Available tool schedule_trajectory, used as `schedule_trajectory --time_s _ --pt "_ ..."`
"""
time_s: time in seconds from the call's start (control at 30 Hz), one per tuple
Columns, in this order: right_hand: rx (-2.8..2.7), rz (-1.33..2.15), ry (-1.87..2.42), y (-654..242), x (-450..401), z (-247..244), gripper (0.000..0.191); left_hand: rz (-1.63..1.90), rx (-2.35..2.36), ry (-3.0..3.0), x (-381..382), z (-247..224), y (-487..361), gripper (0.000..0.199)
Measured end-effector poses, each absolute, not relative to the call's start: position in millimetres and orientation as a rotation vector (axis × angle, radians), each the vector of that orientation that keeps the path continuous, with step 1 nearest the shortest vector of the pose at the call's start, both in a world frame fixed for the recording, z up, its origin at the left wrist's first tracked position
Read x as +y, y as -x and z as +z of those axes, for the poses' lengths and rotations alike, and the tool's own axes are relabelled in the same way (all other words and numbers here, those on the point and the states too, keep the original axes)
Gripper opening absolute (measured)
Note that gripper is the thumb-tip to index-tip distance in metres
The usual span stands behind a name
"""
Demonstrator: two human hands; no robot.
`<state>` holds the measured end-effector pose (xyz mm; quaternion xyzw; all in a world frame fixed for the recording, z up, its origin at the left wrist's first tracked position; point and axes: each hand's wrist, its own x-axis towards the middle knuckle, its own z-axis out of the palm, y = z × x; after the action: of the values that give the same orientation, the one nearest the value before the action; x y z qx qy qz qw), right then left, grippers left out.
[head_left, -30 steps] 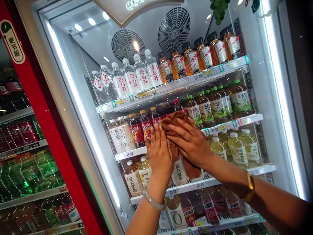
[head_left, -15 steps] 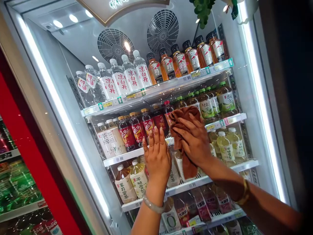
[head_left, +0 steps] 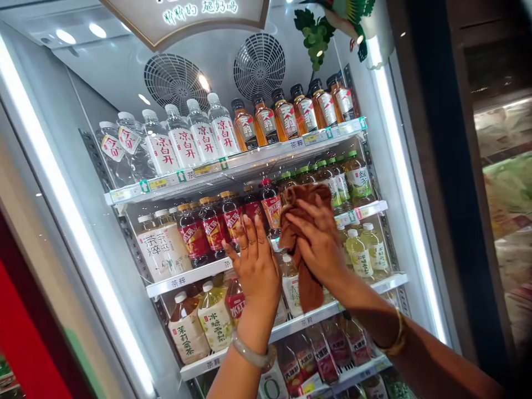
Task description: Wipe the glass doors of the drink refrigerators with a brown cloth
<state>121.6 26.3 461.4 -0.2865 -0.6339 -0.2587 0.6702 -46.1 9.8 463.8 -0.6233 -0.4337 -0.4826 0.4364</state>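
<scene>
In the head view, my left hand (head_left: 257, 271) lies flat with its fingers spread, seemingly against the glass front of a lit drinks fridge. A pale bangle circles that wrist. My right hand (head_left: 322, 244) presses a bunched brown cloth (head_left: 310, 282) to the same front, and part of the cloth hangs below the palm. Behind the hands are red-labelled tea bottles (head_left: 214, 227) and green-capped bottles (head_left: 359, 174) on the second shelf. Some bottles are hidden by the hands and cloth.
Clear water bottles (head_left: 160, 147) and amber bottles (head_left: 285, 113) line the top shelf (head_left: 249, 160). A sign (head_left: 195, 22) and green grape decoration (head_left: 313, 41) hang above. Bright light strips (head_left: 75, 233) run down both sides. A red panel (head_left: 25, 310) stands at left.
The view has shifted to the right, so the fridge appears further left. My hands stay close together, with the cloth still under my right hand; it has moved only slightly.
</scene>
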Motion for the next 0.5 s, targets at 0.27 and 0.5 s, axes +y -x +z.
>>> schedule_trajectory --time_s 0.27,0.5 --pt "-1.562 -0.763 0.594 -177 35 418 0.037 -1.125 -1.029 1.572 12 458 24 0.079" --pt "-1.355 -0.695 0.666 -147 41 469 0.05 -1.088 -0.971 1.588 15 455 26 0.076"
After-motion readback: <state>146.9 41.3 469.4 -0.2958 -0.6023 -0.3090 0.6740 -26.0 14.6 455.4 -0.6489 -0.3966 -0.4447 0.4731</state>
